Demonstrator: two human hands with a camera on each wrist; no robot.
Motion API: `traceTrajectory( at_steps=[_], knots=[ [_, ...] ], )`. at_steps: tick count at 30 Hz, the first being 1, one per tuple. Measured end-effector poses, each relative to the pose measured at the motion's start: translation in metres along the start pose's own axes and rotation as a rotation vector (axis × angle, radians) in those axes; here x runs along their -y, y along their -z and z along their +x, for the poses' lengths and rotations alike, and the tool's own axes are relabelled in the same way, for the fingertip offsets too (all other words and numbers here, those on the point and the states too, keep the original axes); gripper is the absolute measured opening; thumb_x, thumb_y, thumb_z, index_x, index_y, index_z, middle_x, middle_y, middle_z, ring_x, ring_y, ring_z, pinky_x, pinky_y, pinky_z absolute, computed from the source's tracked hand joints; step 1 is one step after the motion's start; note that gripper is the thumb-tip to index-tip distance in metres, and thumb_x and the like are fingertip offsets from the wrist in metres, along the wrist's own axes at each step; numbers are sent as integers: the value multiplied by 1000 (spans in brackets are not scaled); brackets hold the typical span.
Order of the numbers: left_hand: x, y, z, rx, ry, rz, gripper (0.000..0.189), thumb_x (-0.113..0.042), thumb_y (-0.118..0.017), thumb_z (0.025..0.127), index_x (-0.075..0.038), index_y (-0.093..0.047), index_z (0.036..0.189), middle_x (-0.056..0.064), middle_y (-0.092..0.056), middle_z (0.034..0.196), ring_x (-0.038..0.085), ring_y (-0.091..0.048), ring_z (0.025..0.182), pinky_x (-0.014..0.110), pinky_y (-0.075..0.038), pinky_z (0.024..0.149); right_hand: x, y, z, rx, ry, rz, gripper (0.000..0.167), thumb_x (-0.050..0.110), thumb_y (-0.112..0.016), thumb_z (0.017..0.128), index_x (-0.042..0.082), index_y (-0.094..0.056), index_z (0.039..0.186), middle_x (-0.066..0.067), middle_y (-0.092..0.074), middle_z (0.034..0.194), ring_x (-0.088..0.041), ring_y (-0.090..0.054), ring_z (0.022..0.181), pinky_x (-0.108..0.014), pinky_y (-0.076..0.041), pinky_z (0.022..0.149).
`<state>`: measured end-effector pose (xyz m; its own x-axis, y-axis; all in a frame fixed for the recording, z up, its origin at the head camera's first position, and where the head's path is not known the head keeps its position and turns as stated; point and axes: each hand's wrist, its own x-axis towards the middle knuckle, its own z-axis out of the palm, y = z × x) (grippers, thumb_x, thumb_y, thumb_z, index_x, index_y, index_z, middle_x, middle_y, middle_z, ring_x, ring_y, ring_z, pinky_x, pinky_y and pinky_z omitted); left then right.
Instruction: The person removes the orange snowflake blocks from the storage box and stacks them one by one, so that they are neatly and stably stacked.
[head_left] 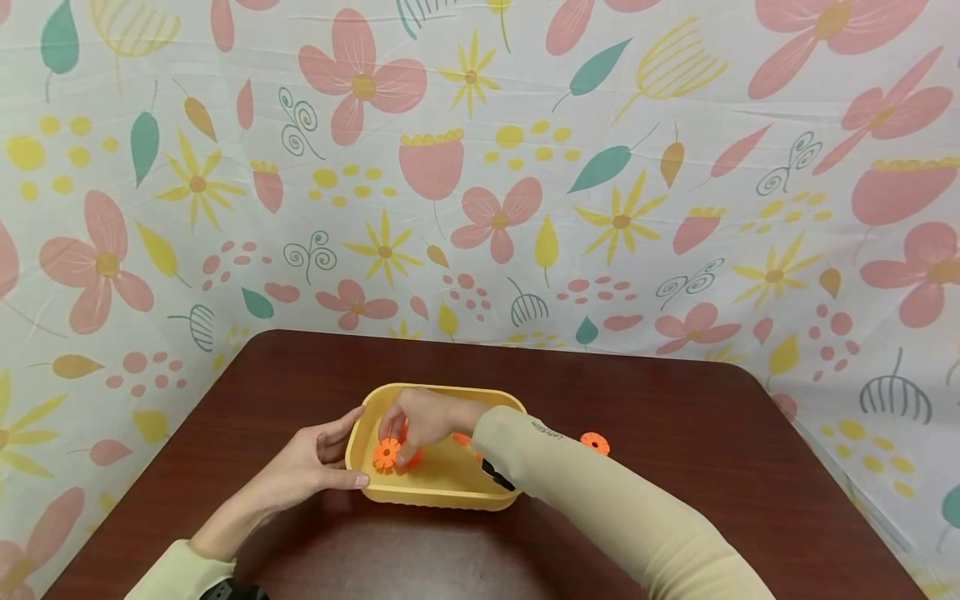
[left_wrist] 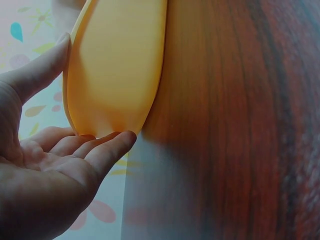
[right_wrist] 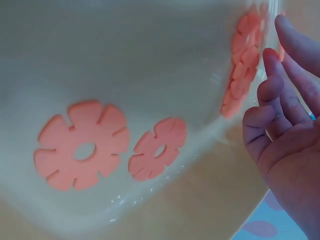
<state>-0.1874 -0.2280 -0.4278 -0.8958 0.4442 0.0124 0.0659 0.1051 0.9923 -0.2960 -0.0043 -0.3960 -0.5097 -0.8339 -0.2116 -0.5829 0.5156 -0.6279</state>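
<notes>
A yellow plastic tub [head_left: 438, 499] stands on the table with orange notched flower-shaped discs inside. At the tub's left end my left hand [head_left: 307, 462] grips it, thumb by the front corner and fingers by the back corner. The left wrist view shows the thumb and fingertips against the tub's wall [left_wrist: 117, 65]. My right hand [head_left: 429, 417] reaches into the tub's left part and pinches an orange disc [head_left: 386, 454] between thumb and fingers. In the right wrist view, two discs [right_wrist: 82, 145] lie apart on the tub floor, and several overlapping discs [right_wrist: 245, 65] sit near the fingers.
One more orange disc [head_left: 595, 442] lies on the dark wood table [head_left: 637, 400], right of the tub and beyond the right forearm. A flower-printed cloth [head_left: 495, 167] hangs behind the table and at its sides. The right sleeve [head_left: 600, 500] covers the tub's right end in the head view.
</notes>
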Motion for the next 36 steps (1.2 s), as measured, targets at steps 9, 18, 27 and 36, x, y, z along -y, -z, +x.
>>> traceTrajectory(
  at_steps=[9,18,27,36],
  knots=[
    [-1,-2,0,3,3,-6,103,-2,-85,88,9,-16,164,31,-22,166,50,-38,144,35,-54,100,0,6,-5,-18,11,-16,35,4,-93,81,6,-80,113,5,-72,88,-7,-61,81,-18,-53,75],
    [-1,-2,-1,6,7,-12,102,0,-83,88,9,-16,164,31,-20,167,50,-39,144,34,-55,98,5,12,-16,-54,39,-37,35,5,-95,77,6,-81,110,2,-74,84,-10,-62,78,-18,-51,70],
    [0,-1,-2,13,2,-23,104,-4,-85,88,8,-15,164,31,-23,166,46,-42,144,34,-55,98,1,20,-39,-131,34,-14,34,11,-96,78,10,-82,110,3,-72,85,-12,-53,65,-21,-46,60],
    [-2,-2,-2,20,-11,-32,103,0,-83,89,10,-14,164,30,-18,168,50,-36,146,35,-54,100,-6,26,-63,-211,62,-13,34,14,-96,79,9,-83,110,-13,-72,97,-27,-59,88,-25,-48,78]
  ],
)
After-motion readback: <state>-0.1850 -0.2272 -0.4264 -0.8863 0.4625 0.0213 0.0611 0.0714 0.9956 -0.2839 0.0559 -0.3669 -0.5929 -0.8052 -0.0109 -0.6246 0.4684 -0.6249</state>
